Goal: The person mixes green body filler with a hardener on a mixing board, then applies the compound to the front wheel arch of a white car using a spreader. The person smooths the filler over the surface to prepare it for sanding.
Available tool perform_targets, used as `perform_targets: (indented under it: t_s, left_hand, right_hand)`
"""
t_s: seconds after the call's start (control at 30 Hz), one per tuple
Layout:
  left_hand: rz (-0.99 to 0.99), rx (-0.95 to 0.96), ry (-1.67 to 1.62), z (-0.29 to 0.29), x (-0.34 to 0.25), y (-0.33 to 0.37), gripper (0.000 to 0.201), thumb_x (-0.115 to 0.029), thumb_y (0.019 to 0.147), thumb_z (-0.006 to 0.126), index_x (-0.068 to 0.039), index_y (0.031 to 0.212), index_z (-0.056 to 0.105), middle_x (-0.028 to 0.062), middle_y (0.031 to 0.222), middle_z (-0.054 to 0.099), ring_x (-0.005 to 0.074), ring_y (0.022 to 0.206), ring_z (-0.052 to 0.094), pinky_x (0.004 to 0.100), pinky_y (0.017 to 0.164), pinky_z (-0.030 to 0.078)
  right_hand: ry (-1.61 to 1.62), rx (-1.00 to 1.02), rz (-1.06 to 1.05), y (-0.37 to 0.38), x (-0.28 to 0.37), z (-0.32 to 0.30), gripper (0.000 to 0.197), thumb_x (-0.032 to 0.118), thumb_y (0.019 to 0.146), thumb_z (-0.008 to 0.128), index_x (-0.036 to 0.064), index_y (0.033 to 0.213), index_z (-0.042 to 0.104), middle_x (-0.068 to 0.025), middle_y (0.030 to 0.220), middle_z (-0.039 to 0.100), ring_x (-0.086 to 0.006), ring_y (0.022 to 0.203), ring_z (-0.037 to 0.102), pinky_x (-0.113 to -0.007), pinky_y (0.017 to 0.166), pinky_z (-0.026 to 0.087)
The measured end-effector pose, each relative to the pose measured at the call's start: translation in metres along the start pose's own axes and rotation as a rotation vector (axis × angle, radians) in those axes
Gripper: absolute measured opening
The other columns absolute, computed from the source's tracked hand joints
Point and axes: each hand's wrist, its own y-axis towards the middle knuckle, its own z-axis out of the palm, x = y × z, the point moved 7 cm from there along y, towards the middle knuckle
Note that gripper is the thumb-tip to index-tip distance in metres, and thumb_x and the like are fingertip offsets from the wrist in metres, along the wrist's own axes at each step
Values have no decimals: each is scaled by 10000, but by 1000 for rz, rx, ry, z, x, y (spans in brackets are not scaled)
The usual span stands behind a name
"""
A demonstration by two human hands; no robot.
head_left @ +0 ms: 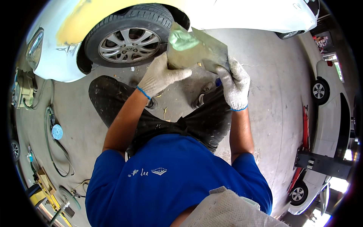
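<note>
My left hand [157,77], in a white knitted glove, holds a flat grey-green plate [183,58] by its lower left side. The thumb stretches along the near edge; the other fingers are hidden behind the plate. Pale green putty [182,41] is smeared on its upper part. In my right glove [236,85] a thin, flat spreader [214,44] is pinched at its lower right corner, its left side overlapping the plate. Both pieces are just in front of the car's front wheel [129,44], whose fender carries a sanded yellow patch [75,24].
A pale car body [227,13] spans the far side. At the left, a hose with a round blue sanding pad [57,131] lies on the concrete floor [264,113]. Tools and a yellow stand [53,195] sit lower left. Another white car [327,125] stands at the right beside a dark lift post [321,163].
</note>
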Motion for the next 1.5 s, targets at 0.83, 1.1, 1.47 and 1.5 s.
perform_targets:
  t_s: [0.83, 1.1, 1.47, 1.5]
  left_hand:
    - [-138, 53, -305, 11, 34, -11, 394, -184, 802, 808, 4, 1086, 608, 35, 815, 619, 78, 606, 546, 238, 526, 438]
    - [-191, 147, -557, 7, 48, -13, 371, -129, 769, 831, -1, 1003, 574, 50, 780, 633, 95, 585, 571, 250, 493, 476]
    - [-162, 105, -265, 4, 52, -16, 549, -114, 730, 850, 42, 1172, 563, 83, 953, 665, 111, 754, 630, 247, 630, 532]
    - [-88, 97, -128, 6, 46, -16, 563, -126, 720, 862, 40, 1168, 566, 92, 971, 671, 121, 794, 642, 255, 669, 543]
  right_hand:
    - [557, -55, 335, 10, -18, 4, 279, -23, 895, 657, -44, 1173, 659, -42, 996, 707, -112, 902, 645, -269, 809, 537]
    - [476, 194, 381, -1, -25, 18, 537, -10, 866, 692, -5, 1383, 544, -75, 1126, 678, -122, 1011, 626, -276, 884, 517]
    - [1013, 252, 576, -11, -30, 39, 598, 53, 821, 618, -9, 1408, 519, -142, 1157, 685, -162, 971, 668, -275, 845, 548]
    - [1181, 266, 621, -16, -30, 45, 600, 74, 819, 615, -17, 1405, 519, -149, 1143, 688, -165, 925, 684, -273, 792, 570]
